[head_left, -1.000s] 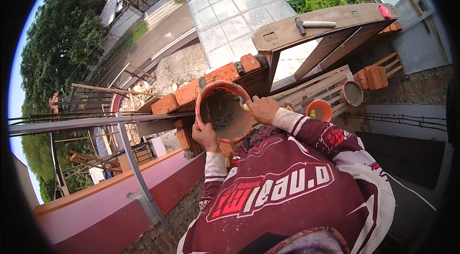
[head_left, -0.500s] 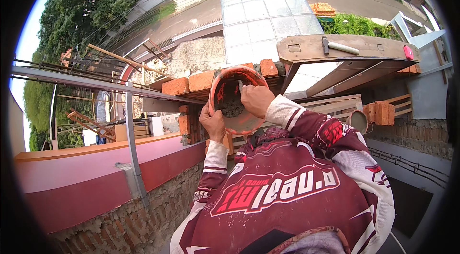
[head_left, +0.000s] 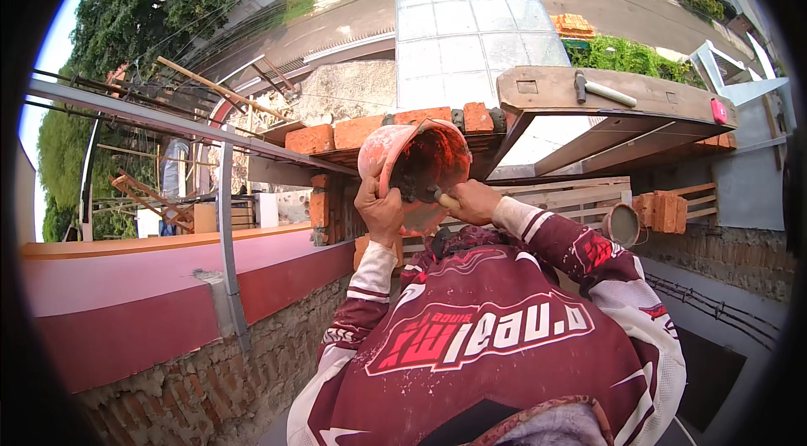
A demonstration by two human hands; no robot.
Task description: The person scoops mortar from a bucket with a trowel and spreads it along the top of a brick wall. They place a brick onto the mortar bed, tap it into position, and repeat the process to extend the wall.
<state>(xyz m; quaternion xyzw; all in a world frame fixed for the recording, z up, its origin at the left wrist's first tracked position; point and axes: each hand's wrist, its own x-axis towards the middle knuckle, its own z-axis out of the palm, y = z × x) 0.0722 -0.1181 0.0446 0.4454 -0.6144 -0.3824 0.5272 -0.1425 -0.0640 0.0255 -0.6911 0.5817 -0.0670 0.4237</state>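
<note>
My left hand (head_left: 378, 212) grips the rim of an orange-red bucket (head_left: 380, 150), tilted on its side with its mouth toward the right and toward me. Grey mortar clings inside and at the lower lip. In my right hand (head_left: 477, 202) is the pale wooden handle of a trowel (head_left: 449, 202); its metal end is at the bucket's mouth, mostly lost against the dark mortar. Just below the mouth shows another orange rounded surface (head_left: 424, 217), partly covered by the bucket and my clothing. Beyond the bucket runs a row of orange bricks (head_left: 357, 131).
A hammer (head_left: 605, 92) and a small pink object (head_left: 719, 111) lie on a wooden frame (head_left: 538, 86) at right. A second bucket (head_left: 622, 226) stands near stacked bricks (head_left: 669, 212). A metal bar (head_left: 168, 112) crosses the left side, above a pink wall (head_left: 151, 278).
The bucket has tipped further over, its mouth swinging right. My right hand has drawn back down and right, bringing the trowel's handle into sight.
</note>
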